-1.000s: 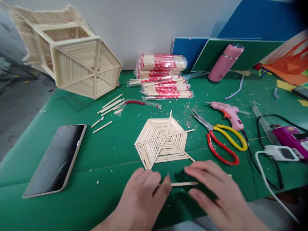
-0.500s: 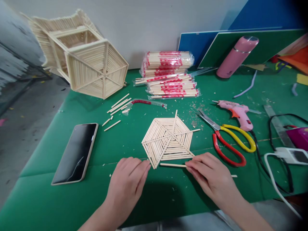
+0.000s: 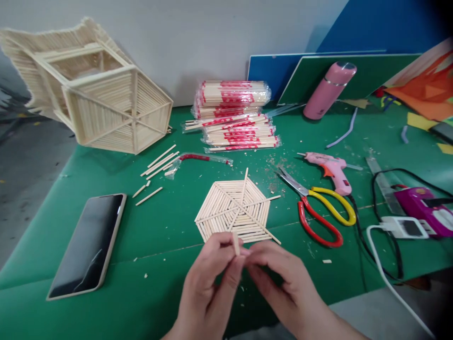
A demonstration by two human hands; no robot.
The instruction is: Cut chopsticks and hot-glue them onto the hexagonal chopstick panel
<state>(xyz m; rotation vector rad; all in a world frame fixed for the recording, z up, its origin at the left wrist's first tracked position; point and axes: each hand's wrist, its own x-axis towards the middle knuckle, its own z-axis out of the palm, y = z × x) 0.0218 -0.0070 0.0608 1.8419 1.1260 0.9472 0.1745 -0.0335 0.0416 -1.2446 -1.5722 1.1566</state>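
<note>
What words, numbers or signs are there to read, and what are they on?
None can be read for sure.
Pink bottle: small mark near the base, too tiny to read.
Purple device: pale mark on top, too blurred.
Red-printed wrappers: red and white print, too small to make out.

Two hands [image 3: 198,278] [image 3: 295,283], one phone [image 3: 87,245]

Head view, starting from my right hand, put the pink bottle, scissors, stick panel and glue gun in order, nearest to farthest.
1. Stick panel: just beyond the right hand, toward its left.
2. Scissors: beyond the hand, to its right.
3. Glue gun: farther back, behind the scissors.
4. Pink bottle: farthest back, beyond the glue gun.
</note>
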